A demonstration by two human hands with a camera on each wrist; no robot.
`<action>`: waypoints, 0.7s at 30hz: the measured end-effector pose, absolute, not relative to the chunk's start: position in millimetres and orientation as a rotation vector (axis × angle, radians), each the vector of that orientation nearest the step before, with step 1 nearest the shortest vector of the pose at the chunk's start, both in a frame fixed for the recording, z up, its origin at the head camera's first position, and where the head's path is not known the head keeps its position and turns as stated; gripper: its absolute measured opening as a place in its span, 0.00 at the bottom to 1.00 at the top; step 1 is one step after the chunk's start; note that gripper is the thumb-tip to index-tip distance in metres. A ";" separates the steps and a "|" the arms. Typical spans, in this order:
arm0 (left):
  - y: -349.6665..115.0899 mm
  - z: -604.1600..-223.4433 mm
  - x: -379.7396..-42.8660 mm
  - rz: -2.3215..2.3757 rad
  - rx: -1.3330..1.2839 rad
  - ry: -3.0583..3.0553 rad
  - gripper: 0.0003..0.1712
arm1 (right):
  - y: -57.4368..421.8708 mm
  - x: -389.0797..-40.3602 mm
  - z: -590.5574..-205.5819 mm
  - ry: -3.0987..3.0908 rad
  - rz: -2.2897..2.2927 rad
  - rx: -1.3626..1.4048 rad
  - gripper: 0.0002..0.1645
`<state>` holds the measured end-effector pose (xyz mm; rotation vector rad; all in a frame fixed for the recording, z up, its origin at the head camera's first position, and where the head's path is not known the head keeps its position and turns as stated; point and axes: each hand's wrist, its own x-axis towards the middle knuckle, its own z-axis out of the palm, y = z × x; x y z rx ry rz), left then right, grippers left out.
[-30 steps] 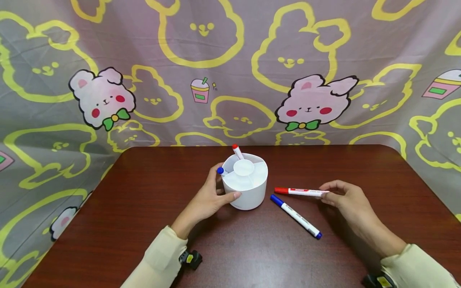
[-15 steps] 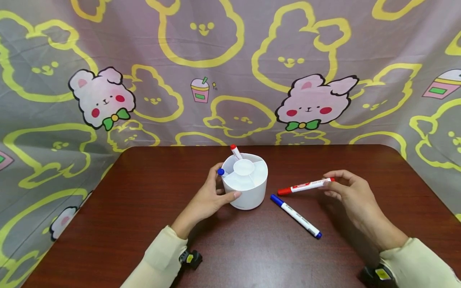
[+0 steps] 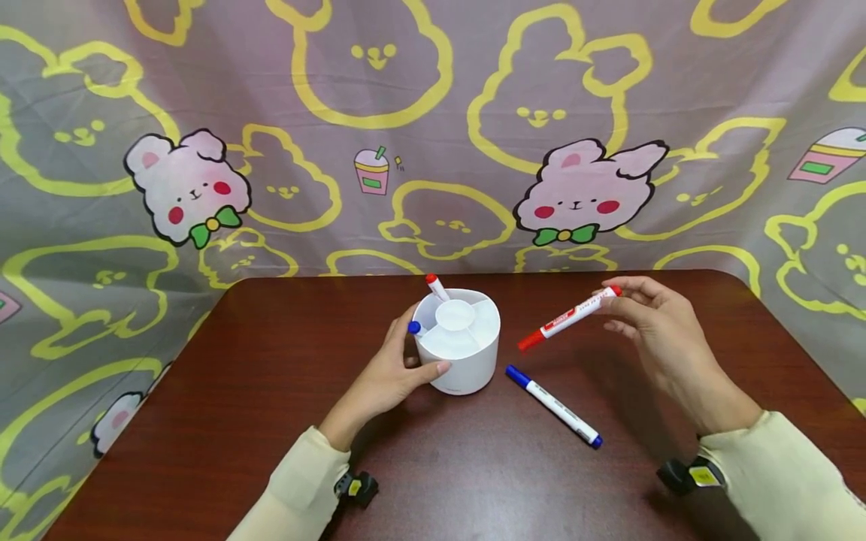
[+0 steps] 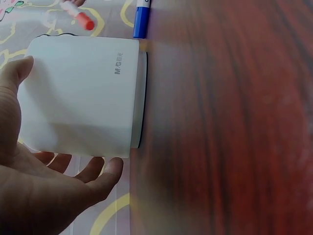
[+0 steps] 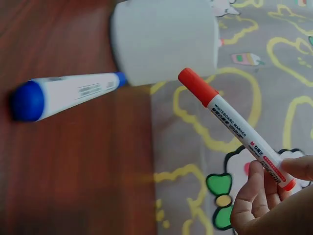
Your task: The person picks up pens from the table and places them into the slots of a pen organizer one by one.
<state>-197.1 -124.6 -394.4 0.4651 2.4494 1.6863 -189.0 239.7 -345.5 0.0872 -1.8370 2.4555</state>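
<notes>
A white pen holder with several compartments stands on the table, and my left hand grips it from the left, thumb across its front. Inside it lean a red-capped marker at the back and a blue-ended marker at the left rim. My right hand pinches a red whiteboard marker near its tail end, cap pointing down and left toward the holder. In the right wrist view the thumb and fingers close on that marker. Below it a blue marker lies on the table.
The dark reddish-brown table ends at the back against a patterned curtain with cartoon figures. A black wrist camera sits on the left sleeve, another camera on the right one.
My right hand has raised the red marker off the table and tilted it, cap end lowest. The left hand keeps its grip on the holder; the markers inside lean slightly differently.
</notes>
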 end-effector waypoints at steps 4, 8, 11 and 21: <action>-124.1 -393.7 -196.7 1.688 0.465 2.450 0.58 | 233.6 -193.1 -333.9 -1.813 2.468 0.119 0.10; -125.6 -393.9 -195.7 1.671 0.442 2.472 0.59 | 225.1 -197.5 -325.3 -1.777 2.499 0.148 0.10; -126.1 -393.9 -195.2 1.657 0.437 2.484 0.59 | 220.5 -199.1 -319.8 -1.780 2.489 0.153 0.09; -124.3 -393.8 -195.8 1.658 0.439 2.478 0.58 | 198.5 -210.2 -299.8 -1.820 2.432 0.155 0.10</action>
